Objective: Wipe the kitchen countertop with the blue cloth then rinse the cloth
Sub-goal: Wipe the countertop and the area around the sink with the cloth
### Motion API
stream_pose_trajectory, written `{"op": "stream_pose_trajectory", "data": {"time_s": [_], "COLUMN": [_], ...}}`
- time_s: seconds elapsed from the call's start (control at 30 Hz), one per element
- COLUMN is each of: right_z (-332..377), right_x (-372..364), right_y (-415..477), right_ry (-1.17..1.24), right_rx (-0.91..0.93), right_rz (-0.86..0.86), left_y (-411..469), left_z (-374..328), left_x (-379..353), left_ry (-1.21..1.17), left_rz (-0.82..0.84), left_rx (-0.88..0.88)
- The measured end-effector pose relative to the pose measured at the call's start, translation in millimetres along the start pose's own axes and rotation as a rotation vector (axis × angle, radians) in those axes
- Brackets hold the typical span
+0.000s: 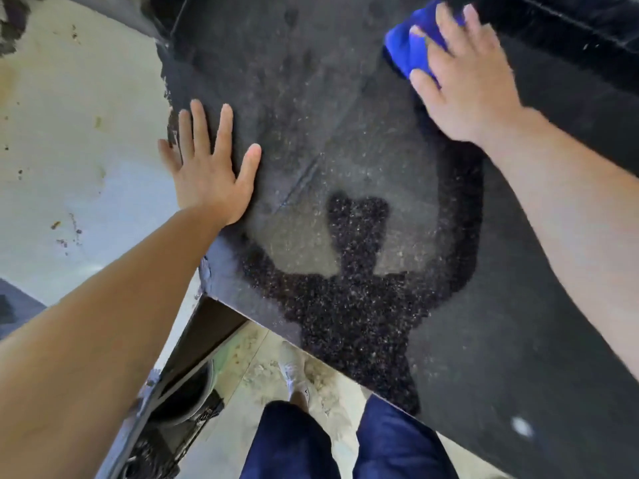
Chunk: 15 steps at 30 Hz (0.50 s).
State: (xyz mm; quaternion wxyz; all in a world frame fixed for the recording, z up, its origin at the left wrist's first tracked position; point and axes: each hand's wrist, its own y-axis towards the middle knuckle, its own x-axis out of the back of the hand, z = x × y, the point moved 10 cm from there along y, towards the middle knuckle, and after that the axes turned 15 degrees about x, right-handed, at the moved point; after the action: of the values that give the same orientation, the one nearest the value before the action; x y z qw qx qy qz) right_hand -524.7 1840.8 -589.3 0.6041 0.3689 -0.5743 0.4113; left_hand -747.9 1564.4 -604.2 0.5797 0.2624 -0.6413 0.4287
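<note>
A dark speckled stone countertop fills the middle and right of the head view. The blue cloth lies bunched at the counter's far right, near a black raised edge. My right hand presses down on the cloth with fingers spread over it; most of the cloth is hidden under the hand. My left hand rests flat on the counter's left edge, fingers straight and spread, holding nothing. A shadow of a head and arms falls on the counter's near part.
A stained pale wall borders the counter on the left. A black raised ledge runs along the far right. Below the counter's front edge are a tiled floor, my legs in dark blue trousers, a white shoe and a dark bucket.
</note>
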Motion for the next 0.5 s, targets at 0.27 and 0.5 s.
{"op": "stream_pose_trajectory", "data": {"time_s": [0.27,0.5], "right_z": [78.5,211.9], "right_x": [11.5,-7.0], "right_y": [46.7,-99.3], "right_ry": [0.076,0.182], "right_rx": [-0.036,0.766], "right_rz": [-0.073,0.192], "left_y": [0.8,1.5], "left_z": [1.8,2.9], "left_x": [-1.6,-0.9], "left_ry": [0.062,0.043], "left_rz": [0.003,0.017], "left_rx": [0.015,0.021]}}
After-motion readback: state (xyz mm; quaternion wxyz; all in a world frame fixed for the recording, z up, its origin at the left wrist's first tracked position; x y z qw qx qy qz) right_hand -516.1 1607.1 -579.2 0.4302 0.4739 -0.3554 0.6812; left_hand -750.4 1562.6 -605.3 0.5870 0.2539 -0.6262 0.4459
